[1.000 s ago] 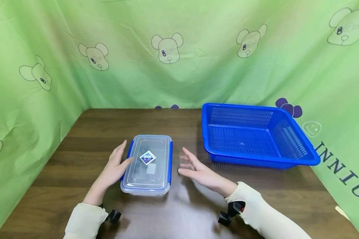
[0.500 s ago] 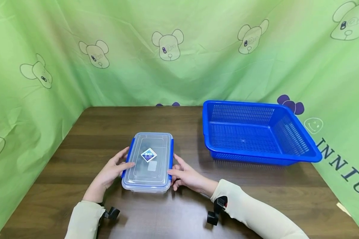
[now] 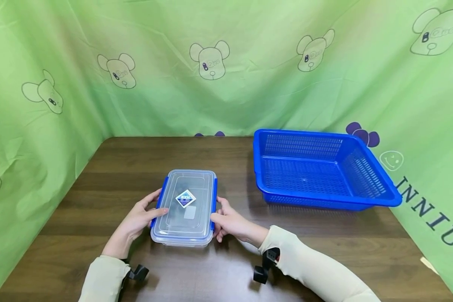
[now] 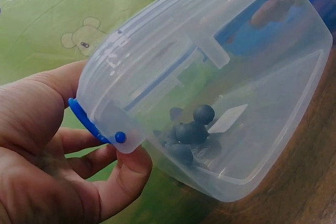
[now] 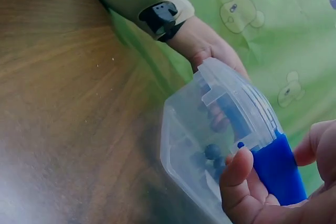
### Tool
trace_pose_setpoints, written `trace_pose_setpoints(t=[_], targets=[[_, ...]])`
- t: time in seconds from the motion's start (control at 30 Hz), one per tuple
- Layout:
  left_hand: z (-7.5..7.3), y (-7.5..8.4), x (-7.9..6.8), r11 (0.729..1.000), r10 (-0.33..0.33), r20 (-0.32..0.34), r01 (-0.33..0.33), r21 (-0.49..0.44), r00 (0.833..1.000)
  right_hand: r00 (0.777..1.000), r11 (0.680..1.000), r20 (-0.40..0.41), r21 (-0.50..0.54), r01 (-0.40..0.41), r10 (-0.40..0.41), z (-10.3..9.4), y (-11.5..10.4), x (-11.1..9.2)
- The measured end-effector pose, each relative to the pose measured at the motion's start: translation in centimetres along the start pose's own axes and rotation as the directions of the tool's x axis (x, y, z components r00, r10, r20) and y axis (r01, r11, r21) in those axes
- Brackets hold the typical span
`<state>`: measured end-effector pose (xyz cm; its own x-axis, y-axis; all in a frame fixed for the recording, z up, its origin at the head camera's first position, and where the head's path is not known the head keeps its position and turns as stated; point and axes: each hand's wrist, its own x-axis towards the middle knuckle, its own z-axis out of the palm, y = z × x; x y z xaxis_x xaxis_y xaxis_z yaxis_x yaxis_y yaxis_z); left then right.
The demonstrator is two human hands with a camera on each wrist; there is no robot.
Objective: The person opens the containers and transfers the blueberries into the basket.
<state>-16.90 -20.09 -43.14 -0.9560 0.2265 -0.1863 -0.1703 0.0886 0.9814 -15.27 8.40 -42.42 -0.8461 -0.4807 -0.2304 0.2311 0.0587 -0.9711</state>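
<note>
A clear plastic food container with a lid, blue side clips and a diamond label stands on the table. My left hand holds its left side, thumb over the lid's edge, fingers at the clip. On the opposite side my right hand grips the edge, thumb on the blue clip. The left wrist view has digits curled about the left clip. Several dark round shapes show through the container's wall beside a white rectangle. The lid is on.
A blue perforated plastic basket stands at the right back of the wooden table. Green cloth with printed bear heads hangs behind and at both sides. Each wrist carries a small black camera mount.
My right hand has moved left from beside the container and now grips its right edge. The left hand has closed in on the left clip. The container stays about where it was.
</note>
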Motion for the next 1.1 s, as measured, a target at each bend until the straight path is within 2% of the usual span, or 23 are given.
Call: trace_pose_setpoints(t=[0.3, 0.4, 0.8, 1.1], targets=[[0.1, 0.0, 0.1, 1.0, 0.003, -0.004, -0.003, -0.004, 1.0, 1.0, 0.99, 0.007, -0.142, 0.024, -0.023, 0.8, -0.6, 0.1], [0.1, 0.0, 0.1, 1.0, 0.0, -0.005, 0.0, -0.011, 1.0, 0.999, 0.986, 0.024, -0.161, 0.033, -0.029, 0.7, -0.8, 0.2], [0.1, 0.4, 0.0, 1.0, -0.004, 0.003, 0.004, 0.013, 1.0, 0.989, 0.996, 0.124, -0.05, -0.07, 0.076, 0.0, -1.6, 0.7], [0.2, 0.5, 0.0, 0.999, -0.011, -0.003, 0.011, 0.033, 1.0, 0.982, 0.993, 0.149, -0.035, -0.111, 0.115, -0.1, -1.6, 1.0]])
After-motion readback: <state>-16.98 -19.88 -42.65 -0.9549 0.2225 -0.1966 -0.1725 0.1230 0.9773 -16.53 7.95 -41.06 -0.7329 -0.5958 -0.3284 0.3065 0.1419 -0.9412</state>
